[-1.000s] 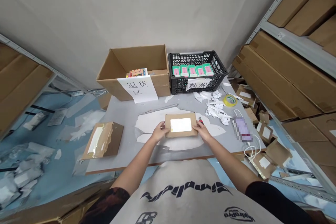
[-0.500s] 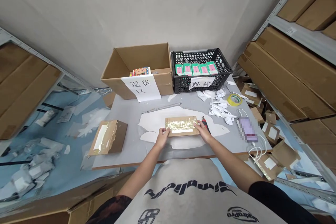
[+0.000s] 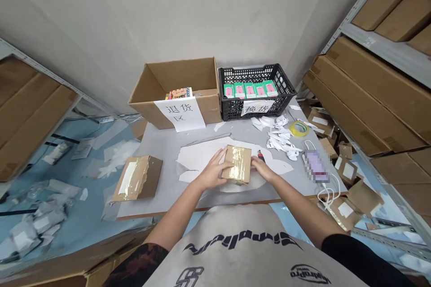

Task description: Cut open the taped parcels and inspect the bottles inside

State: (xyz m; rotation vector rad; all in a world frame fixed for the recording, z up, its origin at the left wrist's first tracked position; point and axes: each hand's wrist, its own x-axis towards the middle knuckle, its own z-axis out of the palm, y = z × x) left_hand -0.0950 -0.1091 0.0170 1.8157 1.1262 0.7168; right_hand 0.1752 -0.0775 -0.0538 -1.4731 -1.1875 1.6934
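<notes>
Tilted up now, taped cardboard mailer (image 3: pixel 238 164) between hands (image 3: pixel 213 173), below 退货区 sign (image 3: pixel 179 115)

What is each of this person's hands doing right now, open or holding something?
Left hand: closed on the left side of the taped cardboard parcel, holding it.
Right hand: curled against the parcel's right edge, holding it too.

Left hand (image 3: pixel 213 171) and right hand (image 3: pixel 263 171) against either side of a tilted, tape-wrapped cardboard mailer (image 3: pixel 237 164)
</notes>
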